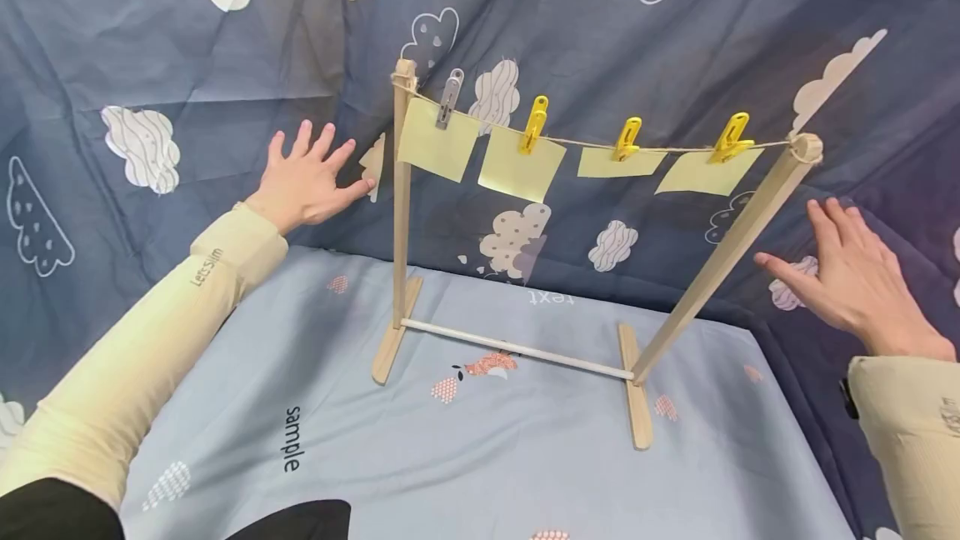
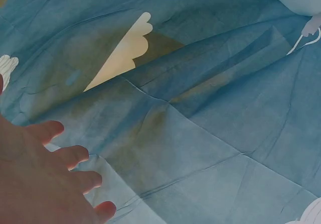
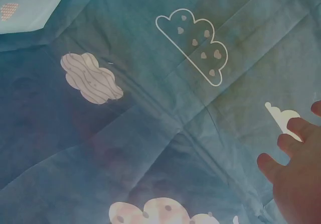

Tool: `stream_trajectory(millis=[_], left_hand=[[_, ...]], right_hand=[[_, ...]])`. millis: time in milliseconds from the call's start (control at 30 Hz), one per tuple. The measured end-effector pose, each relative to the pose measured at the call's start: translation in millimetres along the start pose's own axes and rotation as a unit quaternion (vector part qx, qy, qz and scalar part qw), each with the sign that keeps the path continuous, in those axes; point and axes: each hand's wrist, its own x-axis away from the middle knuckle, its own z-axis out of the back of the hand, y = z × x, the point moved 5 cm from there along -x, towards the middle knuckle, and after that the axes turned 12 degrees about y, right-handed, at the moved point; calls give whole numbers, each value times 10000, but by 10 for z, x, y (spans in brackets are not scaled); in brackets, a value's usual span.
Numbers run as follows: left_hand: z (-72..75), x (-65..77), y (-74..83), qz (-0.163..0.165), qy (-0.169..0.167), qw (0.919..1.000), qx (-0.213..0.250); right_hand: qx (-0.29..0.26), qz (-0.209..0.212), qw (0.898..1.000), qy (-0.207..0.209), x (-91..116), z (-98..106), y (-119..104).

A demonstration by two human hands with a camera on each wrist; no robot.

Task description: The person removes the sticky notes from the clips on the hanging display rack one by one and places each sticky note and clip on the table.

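Observation:
Between my two hands stands a wooden frame with a string [image 1: 585,142] tied across its post tops. From the string hang several pale yellow paper notes [image 1: 521,169], each under a clothespin: a grey clothespin [image 1: 449,98] at the left, then yellow clothespins [image 1: 535,125] along the rest. My left hand [image 1: 307,177] is spread, holding nothing, just left of the left post [image 1: 402,207]. To the right of the right post [image 1: 727,261], my right hand [image 1: 855,273] is also spread with nothing in it. Both wrist views show the fingers stretched out over dark blue cloth.
The frame's wooden feet [image 1: 637,407] rest on a light blue cloth [image 1: 420,473], joined by a white rod [image 1: 517,348]. Dark blue cloth [image 1: 285,40] with cloud prints hangs behind and at the sides. A black shape [image 1: 300,522] shows at the near edge.

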Motion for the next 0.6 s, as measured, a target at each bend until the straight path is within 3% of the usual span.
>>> stream_trajectory(millis=[267, 367, 500, 600], left_hand=[[30, 44, 12, -103, -5, 9998, -160], [41, 86, 16, -249, 214, 9992, -245], [105, 182, 48, -661, 843, 9928, -538], [178, 279, 81, -957, 1349, 9833, -754]], right_hand=[[41, -89, 9999, 60, 156, 35, 58], [57, -125, 9997, 196, 188, 86, 62], [-123, -91, 9971, 744, 225, 228, 29], [-705, 182, 9829, 1689, 252, 413, -79]])
